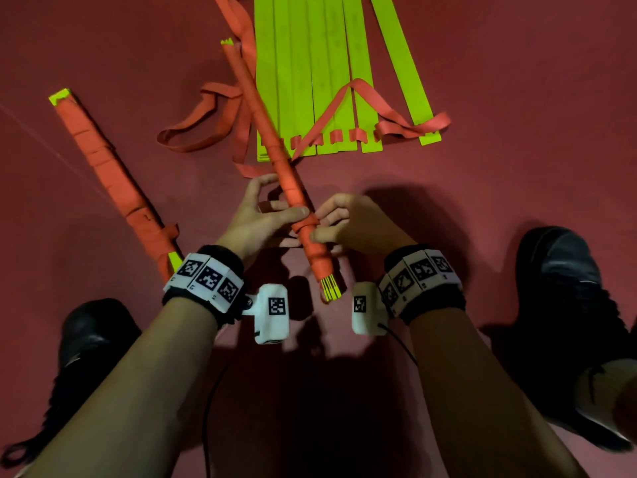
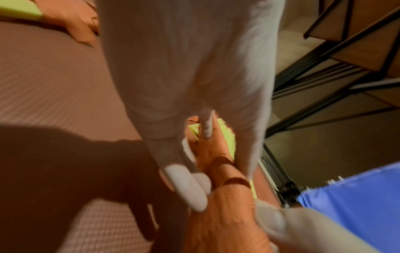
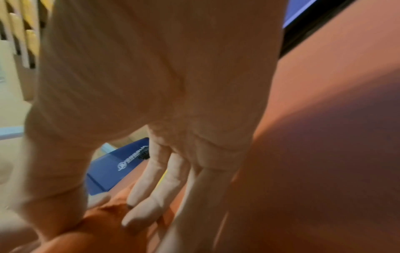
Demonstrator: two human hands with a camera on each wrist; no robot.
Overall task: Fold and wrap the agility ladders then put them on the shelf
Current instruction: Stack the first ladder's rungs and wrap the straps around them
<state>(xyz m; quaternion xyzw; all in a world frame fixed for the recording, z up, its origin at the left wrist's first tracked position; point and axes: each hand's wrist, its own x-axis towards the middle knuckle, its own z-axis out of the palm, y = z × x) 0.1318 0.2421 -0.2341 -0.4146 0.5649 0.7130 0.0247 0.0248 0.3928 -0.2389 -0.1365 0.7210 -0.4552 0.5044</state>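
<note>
Three ladders, head view: one wrapped bundle (image 1: 293,188) of flat green rungs bound in orange webbing, held in both hands above the floor; a second wrapped bundle (image 1: 113,177) lying to the left; an unfolded ladder (image 1: 331,70), flat lime slats with loose orange strap (image 1: 206,122), spread beyond.
Left hand (image 1: 262,219): thumb and fingers curled round the held bundle.
Right hand (image 1: 348,222): fingers pinching the strap at the bundle's near end.
Surface: dark red floor mat (image 1: 499,98); black shoes (image 1: 565,281) either side.
Left wrist view: blurred; fingers (image 2: 190,190) wrapped on orange webbing; ribbed mat texture; metal-framed shelf (image 2: 337,56) behind.
Right wrist view: blurred; fingers (image 3: 147,202) bent onto orange webbing; blue mat (image 3: 114,169) behind.
</note>
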